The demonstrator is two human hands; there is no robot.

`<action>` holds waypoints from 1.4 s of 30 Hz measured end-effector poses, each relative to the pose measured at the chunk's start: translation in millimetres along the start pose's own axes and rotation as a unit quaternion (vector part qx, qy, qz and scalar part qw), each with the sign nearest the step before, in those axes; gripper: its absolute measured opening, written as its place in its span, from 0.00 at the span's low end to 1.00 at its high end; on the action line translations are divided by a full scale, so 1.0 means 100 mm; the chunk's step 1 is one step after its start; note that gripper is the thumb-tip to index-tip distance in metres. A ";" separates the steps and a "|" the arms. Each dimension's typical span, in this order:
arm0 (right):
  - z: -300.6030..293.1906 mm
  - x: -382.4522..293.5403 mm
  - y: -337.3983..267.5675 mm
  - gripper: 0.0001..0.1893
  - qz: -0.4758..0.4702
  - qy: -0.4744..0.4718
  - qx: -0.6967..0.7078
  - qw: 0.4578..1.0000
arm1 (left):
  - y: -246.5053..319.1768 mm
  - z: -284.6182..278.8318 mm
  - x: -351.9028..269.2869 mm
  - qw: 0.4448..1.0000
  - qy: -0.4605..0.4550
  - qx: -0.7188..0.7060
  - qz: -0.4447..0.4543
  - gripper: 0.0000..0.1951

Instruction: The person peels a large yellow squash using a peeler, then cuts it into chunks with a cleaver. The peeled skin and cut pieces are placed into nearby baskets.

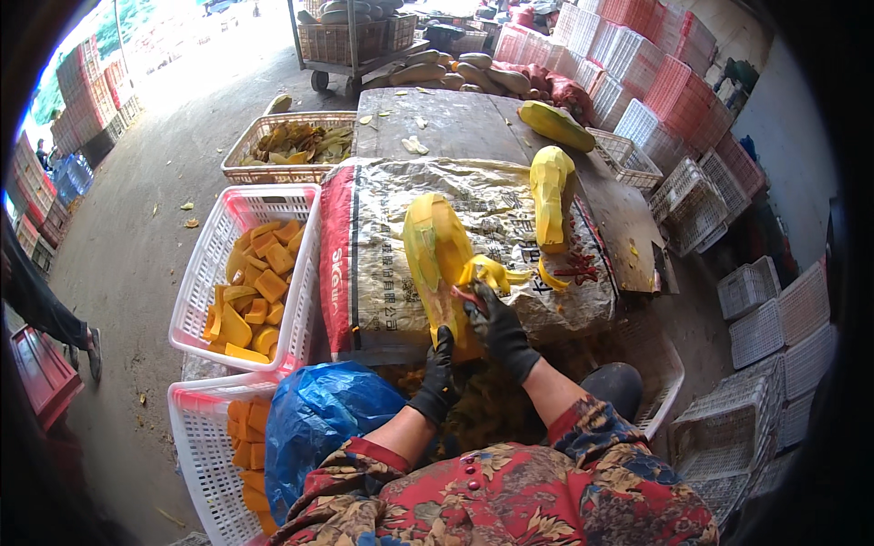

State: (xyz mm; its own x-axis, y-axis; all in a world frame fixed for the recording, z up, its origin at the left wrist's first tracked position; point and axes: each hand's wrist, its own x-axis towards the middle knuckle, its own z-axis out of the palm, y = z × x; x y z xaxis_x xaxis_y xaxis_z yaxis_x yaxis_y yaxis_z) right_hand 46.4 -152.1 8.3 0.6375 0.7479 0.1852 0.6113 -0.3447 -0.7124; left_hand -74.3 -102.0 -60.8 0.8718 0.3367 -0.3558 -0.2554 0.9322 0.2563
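Observation:
A partly peeled long pumpkin [435, 246] lies on a printed woven sack [382, 273] spread over the table. My left hand [438, 375], in a dark glove, grips the pumpkin's near end. In my gloved right hand [500, 329] is a peeler with a reddish handle [470, 297], held against the pumpkin's right side; its blade is hidden. Strips of yellow peel [493, 271] curl off beside the tool. To the right, a second pumpkin [548, 205] with much of its skin pared off rests on the sack. An unpeeled greenish pumpkin [556, 125] lies at the table's far right.
At left, a white crate [179, 300] holds cut orange pumpkin pieces; another crate [188, 437] with pieces has a blue plastic bag [321, 416] beside it. Peelings fill a farther crate [235, 175]. Stacked crates [683, 102] line the right. A person's leg [48, 300] shows far left.

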 end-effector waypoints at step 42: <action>-0.73 0.44 -0.27 0.18 0.034 -0.112 0.277 0.954 | 0.05 -0.01 0.06 1.000 -0.021 0.017 -0.014 0.39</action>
State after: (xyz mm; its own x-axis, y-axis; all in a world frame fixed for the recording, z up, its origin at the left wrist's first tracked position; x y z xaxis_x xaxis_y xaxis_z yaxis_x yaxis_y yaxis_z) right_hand 92.1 -151.2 84.9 0.5132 0.8580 0.0202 0.1907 -0.0911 -0.9774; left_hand -70.3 -95.5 -63.0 0.8952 0.3044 -0.3256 -0.2171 0.9357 0.2780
